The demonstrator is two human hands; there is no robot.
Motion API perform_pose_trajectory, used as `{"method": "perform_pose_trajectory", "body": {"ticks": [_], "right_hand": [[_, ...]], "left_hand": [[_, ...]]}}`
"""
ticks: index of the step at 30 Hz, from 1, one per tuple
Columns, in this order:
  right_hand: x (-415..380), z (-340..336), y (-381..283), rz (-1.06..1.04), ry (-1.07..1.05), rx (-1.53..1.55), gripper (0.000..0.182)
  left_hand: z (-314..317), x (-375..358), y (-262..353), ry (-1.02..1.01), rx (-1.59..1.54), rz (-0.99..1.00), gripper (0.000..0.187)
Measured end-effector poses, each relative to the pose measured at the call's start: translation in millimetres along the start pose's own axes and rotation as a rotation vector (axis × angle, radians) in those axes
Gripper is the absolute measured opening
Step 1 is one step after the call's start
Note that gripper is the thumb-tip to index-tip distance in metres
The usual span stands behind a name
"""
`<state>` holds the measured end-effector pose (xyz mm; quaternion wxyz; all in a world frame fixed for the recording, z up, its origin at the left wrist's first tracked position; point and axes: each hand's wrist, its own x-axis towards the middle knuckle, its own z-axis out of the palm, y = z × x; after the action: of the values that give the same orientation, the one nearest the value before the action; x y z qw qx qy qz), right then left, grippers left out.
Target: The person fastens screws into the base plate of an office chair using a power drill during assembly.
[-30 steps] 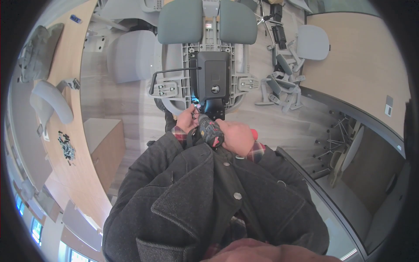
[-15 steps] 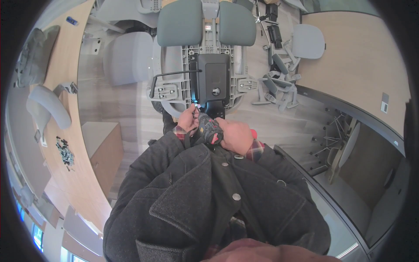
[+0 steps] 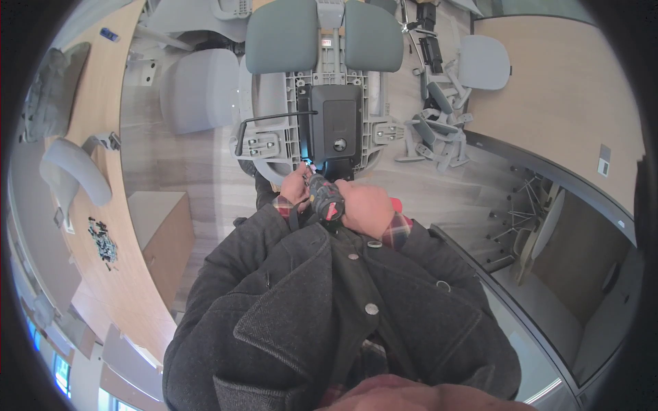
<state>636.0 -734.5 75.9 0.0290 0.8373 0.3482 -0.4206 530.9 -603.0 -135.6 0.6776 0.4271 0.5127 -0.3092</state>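
My right hand is wrapped around a dark cordless drill with red and yellow marks, its nose pointing away from me. My left hand is pinched near the drill's tip; what its fingers hold is too small to make out. A bluish light falls at the tip, by the lower left edge of a black mechanism cover. This cover sits on the grey ribbed underside of an overturned chair. A black bent lever sticks out to the left. Two grey-green pads lie at the far end.
A wooden desk on the left bears a pile of screws and a grey curved chair part. Loose armrests lie on the floor to the right, near another desk. A grey seat stands left of the chair.
The drill's rear end and my right hand have shifted slightly to the left. My left hand stays by the drill tip, almost unmoved.
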Motion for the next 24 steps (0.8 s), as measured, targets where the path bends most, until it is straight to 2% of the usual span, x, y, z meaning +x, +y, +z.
{"method": "perform_pose_trajectory", "body": {"ticks": [2, 5, 6, 9, 12, 15, 18, 20, 21, 23, 24], "right_hand": [[0.8, -1.5, -6.2, -0.05, 0.082, -0.072, 0.026], [2.3, -1.7, -9.5, -0.063, 0.106, -0.121, 0.023], [3.4, -3.2, -10.7, -0.064, 0.107, -0.13, 0.023], [4.8, -9.8, -13.3, -0.034, 0.047, -0.103, 0.024], [7.2, -9.7, -12.5, -0.023, 0.03, -0.101, 0.022], [9.6, -9.9, -11.5, -0.007, 0.018, -0.084, 0.022], [11.0, -14.8, -8.3, -0.007, -0.003, -0.031, 0.025], [7.0, -27.2, -11.8, -0.019, -0.004, -0.039, 0.021], [4.9, -32.7, -10.9, -0.026, -0.001, -0.042, 0.02], [-1.5, -40.5, -6.7, -0.084, 0.056, 0.021, 0.027], [-4.3, -45.8, -3.8, -0.101, 0.077, 0.037, 0.03]], "left_hand": [[-7.8, 19.0, -12.6, -0.049, 0.225, 0.226, 0.046], [-10.1, 28.8, -18.0, -0.078, 0.315, 0.286, 0.038], [-11.5, 25.9, -15.5, -0.081, 0.323, 0.287, 0.037], [-15.0, 2.7, -1.0, -0.05, 0.718, 0.556, 0.055], [-13.9, -10.2, 10.0, -0.044, 0.824, 0.627, 0.046], [-11.4, -15.8, 15.3, -0.06, 0.711, 0.38, 0.048], [-10.7, -38.1, 30.6, -0.107, 0.439, 0.363, 0.033], [-3.1, -70.8, 52.8, -0.179, -0.225, 0.116, 0.007], [-2.4, -78.6, 56.1, -0.193, -0.391, 0.056, 0.008], [-9.7, -78.8, 47.1, -0.161, -0.158, 0.373, 0.023], [-15.7, -71.5, 39.8, -0.149, -0.095, 0.457, 0.027]]}}
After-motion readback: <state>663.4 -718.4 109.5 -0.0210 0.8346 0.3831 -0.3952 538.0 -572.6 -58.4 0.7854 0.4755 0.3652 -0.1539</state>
